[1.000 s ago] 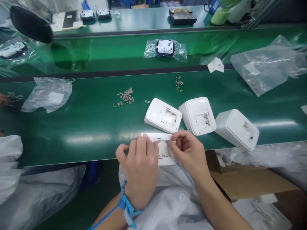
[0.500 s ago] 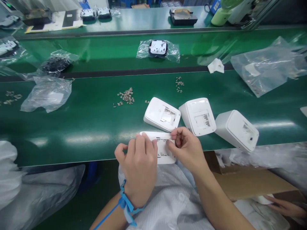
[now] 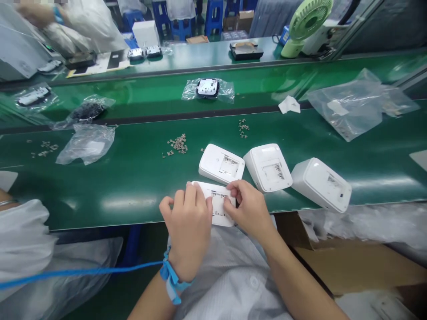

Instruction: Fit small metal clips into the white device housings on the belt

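A white plastic housing (image 3: 218,209) with a recessed compartment lies at the bench's front edge, between my hands. My left hand (image 3: 188,222) grips its left side, fingers bent over the top. From the right, my right hand (image 3: 248,206) pinches at the compartment's right side; anything small between thumb and finger is hidden. Just behind stands a second white housing (image 3: 222,163), with another (image 3: 269,168) to its right and one more (image 3: 323,184) farther right. Small metal clips (image 3: 179,143) form a pile behind and left of my hands, and a smaller group (image 3: 243,128) lies farther back.
Plastic bags lie left (image 3: 88,144) and right (image 3: 353,104) on the bench. A bagged part (image 3: 207,88) and white scrap (image 3: 289,105) are behind. An open cardboard box (image 3: 360,262) stands below right. A person's sleeve (image 3: 25,231) is at left; a blue cord crosses there.
The view has tilted up and shifted, showing more of the far bench and fan. Both hands remain at the same housing. The co-worker's hand at the lower right is out of view.
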{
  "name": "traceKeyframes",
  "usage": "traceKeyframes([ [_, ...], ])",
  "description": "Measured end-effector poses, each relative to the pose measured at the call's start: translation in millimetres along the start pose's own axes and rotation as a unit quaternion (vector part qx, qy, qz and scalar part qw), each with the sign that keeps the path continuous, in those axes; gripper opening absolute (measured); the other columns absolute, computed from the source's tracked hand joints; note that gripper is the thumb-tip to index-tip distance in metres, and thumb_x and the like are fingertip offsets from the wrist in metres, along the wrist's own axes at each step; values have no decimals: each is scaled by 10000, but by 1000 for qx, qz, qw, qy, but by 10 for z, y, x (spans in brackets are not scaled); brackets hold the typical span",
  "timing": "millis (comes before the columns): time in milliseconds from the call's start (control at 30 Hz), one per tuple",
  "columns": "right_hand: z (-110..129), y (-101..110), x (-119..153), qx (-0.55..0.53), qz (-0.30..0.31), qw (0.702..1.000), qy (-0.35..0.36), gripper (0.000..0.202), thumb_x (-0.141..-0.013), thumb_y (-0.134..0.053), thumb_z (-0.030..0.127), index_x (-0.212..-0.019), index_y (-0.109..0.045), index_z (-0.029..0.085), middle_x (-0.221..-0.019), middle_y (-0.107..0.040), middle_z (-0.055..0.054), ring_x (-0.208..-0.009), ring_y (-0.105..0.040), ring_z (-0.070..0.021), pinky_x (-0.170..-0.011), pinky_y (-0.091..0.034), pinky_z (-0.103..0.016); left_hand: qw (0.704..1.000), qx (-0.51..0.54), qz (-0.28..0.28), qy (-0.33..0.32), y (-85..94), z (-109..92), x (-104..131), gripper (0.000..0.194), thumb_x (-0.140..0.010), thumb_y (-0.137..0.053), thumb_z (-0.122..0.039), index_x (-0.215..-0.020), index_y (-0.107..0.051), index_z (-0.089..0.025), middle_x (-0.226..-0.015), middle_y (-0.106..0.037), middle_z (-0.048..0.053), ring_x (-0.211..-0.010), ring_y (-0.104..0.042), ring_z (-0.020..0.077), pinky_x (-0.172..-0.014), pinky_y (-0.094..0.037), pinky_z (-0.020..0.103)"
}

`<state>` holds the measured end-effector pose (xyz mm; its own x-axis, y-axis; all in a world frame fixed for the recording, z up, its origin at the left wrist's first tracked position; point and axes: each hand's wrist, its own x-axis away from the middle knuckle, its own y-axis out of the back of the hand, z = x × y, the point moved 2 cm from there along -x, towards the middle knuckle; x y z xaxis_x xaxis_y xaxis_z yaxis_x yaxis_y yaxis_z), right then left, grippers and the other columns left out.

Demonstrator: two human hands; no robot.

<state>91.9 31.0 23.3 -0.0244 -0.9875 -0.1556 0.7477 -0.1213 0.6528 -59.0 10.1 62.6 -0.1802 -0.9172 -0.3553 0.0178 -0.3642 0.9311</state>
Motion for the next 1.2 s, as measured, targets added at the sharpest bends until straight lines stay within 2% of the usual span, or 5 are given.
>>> traceKeyframes([
  [300,9,108,-44,-24,54,998,15,180,-749,-613,161,-928,-613,185,-791,-600,-18,-715,-560,-175,-611,-436,-291,1000,-8,-17,-15,-7,21,8,306,-971,-536,-289,-1190,-657,-113,-1120,-717,117,-872,-573,248,-809,-314,441],
  [700,-35,4,-15,-32,28,998,39,84,-833,-627,191,-905,-584,196,-782,-608,-11,-696,-565,-162,-604,-428,-286,999,-34,-23,-30,-52,96,-35,330,-993,-529,-318,-1249,-631,-136,-1236,-701,104,-923,-570,251,-807,-292,450],
  [900,-178,241,166,19,-151,974,167,120,-882,-618,145,-984,-625,208,-947,-659,-71,-870,-608,-210,-774,-512,-362,1000,20,11,-16,-95,273,-179,300,-997,-518,-229,-1276,-624,-266,-1411,-619,38,-1097,-569,248,-811,-256,458],
  [1067,23,121,168,-5,-70,990,120,195,-874,-590,166,-1066,-611,196,-1017,-654,-93,-952,-606,-253,-807,-526,-403,999,49,17,5,-92,274,-190,270,-990,-541,-284,-1235,-651,-255,-1355,-650,56,-1064,-582,242,-787,-255,436],
  [1200,161,-78,126,-10,-70,997,42,245,-842,-516,106,-1057,-609,178,-1045,-621,-111,-966,-600,-264,-818,-516,-410,1000,29,-9,0,-103,231,-113,279,-984,-554,-347,-1203,-668,-216,-1253,-693,83,-982,-588,241,-765,-254,428],
])
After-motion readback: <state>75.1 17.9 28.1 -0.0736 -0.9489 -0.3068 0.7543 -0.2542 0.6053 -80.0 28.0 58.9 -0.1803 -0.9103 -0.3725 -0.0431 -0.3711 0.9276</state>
